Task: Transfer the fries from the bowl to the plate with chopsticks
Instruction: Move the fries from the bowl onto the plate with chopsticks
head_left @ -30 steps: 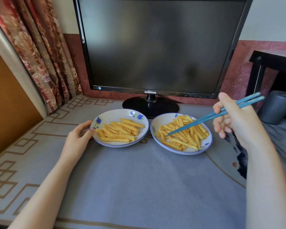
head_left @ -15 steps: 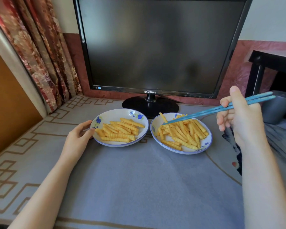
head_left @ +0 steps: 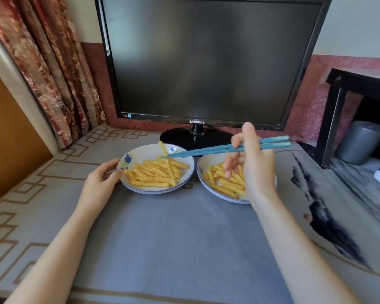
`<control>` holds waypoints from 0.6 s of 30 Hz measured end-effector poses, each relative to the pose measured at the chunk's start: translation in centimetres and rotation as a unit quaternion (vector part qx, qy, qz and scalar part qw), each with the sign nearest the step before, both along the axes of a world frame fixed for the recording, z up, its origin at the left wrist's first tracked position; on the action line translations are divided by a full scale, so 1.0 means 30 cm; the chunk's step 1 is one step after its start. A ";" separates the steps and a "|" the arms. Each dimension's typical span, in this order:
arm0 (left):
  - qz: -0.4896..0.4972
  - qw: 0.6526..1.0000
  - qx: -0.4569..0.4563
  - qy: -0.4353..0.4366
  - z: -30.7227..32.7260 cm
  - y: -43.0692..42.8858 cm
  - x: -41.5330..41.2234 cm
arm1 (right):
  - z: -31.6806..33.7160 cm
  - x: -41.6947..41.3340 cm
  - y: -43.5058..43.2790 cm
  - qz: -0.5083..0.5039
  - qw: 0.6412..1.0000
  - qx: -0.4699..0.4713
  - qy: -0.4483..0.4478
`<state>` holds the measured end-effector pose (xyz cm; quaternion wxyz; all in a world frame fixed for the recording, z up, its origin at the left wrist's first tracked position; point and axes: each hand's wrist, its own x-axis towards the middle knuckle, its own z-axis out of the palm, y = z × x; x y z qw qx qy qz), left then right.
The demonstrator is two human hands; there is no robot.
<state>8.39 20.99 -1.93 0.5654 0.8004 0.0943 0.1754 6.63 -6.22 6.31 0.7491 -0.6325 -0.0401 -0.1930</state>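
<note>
Two white dishes with blue flowers sit side by side in front of a monitor. The left plate (head_left: 140, 150) holds a pile of crinkle fries (head_left: 156, 174). The right bowl (head_left: 203, 165) holds more fries (head_left: 226, 185), partly hidden by my right hand (head_left: 252, 163). That hand grips blue chopsticks (head_left: 211, 150), whose tips pinch one fry (head_left: 162, 148) upright above the back of the left plate. My left hand (head_left: 101, 183) holds the left plate's near-left rim with thumb and fingers.
A black Samsung monitor (head_left: 198, 62) on its round stand (head_left: 193, 139) rises just behind the dishes. A floral curtain (head_left: 53, 69) hangs at the left. A black table frame (head_left: 338, 102) and grey bin (head_left: 360, 141) stand at the right. A grey cloth (head_left: 173, 238) covers the surface.
My right hand lifted the chopsticks with one fry out of the right bowl and carried it left, over the left plate. The left hand stayed on the plate rim.
</note>
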 end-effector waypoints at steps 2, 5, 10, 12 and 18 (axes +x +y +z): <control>0.002 1.000 0.000 0.001 -0.001 0.002 0.001 | -0.016 -0.005 0.032 0.024 1.000 -0.012 0.005; 0.005 1.000 -0.004 0.002 -0.005 0.007 0.006 | -0.040 -0.005 0.071 0.066 0.998 -0.021 0.011; 0.006 1.000 0.001 0.003 -0.006 0.007 0.007 | -0.079 0.007 0.106 0.132 0.989 -0.070 0.003; 0.006 1.000 0.002 0.003 -0.006 0.006 0.006 | -0.080 0.004 0.102 0.138 0.987 -0.082 -0.001; 0.005 1.000 0.008 0.000 -0.002 0.003 0.001 | -0.022 0.003 0.025 0.075 0.995 -0.064 -0.011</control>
